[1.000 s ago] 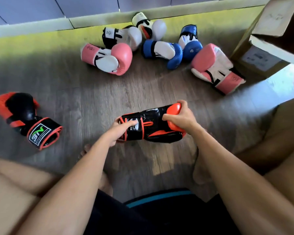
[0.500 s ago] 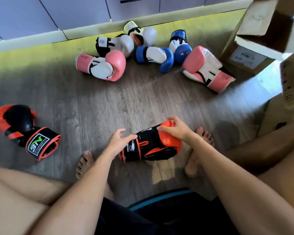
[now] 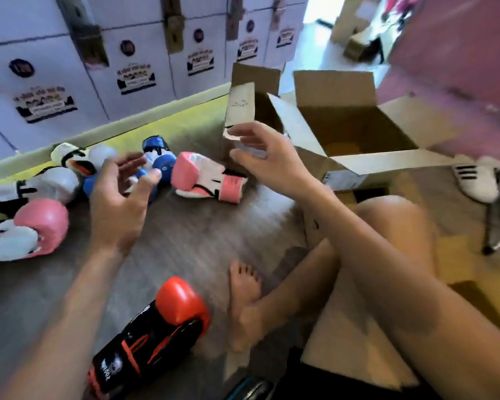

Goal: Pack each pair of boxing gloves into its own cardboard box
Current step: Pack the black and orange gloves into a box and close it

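Observation:
One black and orange boxing glove (image 3: 156, 333) lies on the wooden floor between my forearms, untouched. My left hand (image 3: 119, 197) hovers with fingers spread above the blue gloves (image 3: 159, 161). My right hand (image 3: 260, 153) is raised, fingers apart, at the lower edge of a flap (image 3: 240, 108) of a cardboard box. An open, empty-looking cardboard box (image 3: 358, 134) stands just right of that hand. Pink and white gloves lie at centre (image 3: 208, 177) and far left (image 3: 26, 229). White gloves (image 3: 61, 181) lie by the wall. The second black and orange glove is out of view.
Stacked white boxes (image 3: 133, 62) line the wall behind the gloves. My bare foot (image 3: 243, 298) and bent leg rest on the floor beside flat cardboard (image 3: 352, 327). A white shoe with black stripes (image 3: 479, 177) and a metal leg (image 3: 491, 241) are at the right.
Both hands have let go of the black and orange glove and risen. The right hand moved to the box flap. The view swung up and right, bringing the open boxes in.

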